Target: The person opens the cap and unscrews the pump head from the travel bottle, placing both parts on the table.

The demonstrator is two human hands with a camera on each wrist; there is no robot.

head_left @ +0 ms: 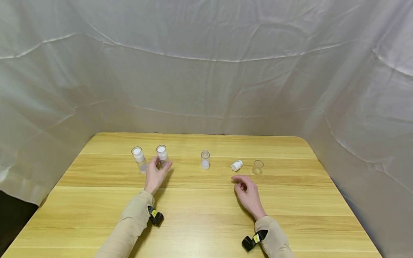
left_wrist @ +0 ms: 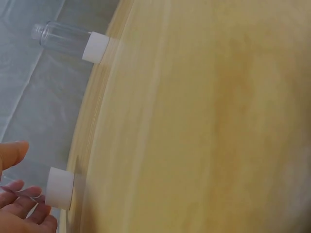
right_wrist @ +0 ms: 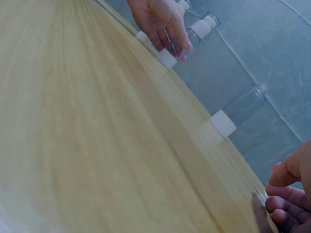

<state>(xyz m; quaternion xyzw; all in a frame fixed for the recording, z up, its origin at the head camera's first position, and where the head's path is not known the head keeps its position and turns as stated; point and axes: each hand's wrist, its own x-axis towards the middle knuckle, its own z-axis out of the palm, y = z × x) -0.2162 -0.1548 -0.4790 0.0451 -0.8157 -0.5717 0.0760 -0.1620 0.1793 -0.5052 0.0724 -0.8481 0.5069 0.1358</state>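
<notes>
My left hand (head_left: 156, 175) is around an upright pump bottle (head_left: 162, 154) with a white collar and clear cap. In the left wrist view, a gap shows between the thumb and this bottle, while the fingers (left_wrist: 24, 206) lie loosely bent beside it. A second, similar bottle (head_left: 138, 156) stands just to the left. Over the table, right of centre, my right hand (head_left: 248, 195) hovers with loosely bent fingers and nothing in them. Nearest to it are a white pump head (head_left: 237, 165) lying on its side and a clear cap (head_left: 257, 167).
Between the hands stands a clear bottle (head_left: 205, 160) with a white base and a bare neck, without a pump. All of these are on a wooden table (head_left: 200, 215), towards its back edge. Grey sheeting (head_left: 206, 89) hangs behind and at both sides.
</notes>
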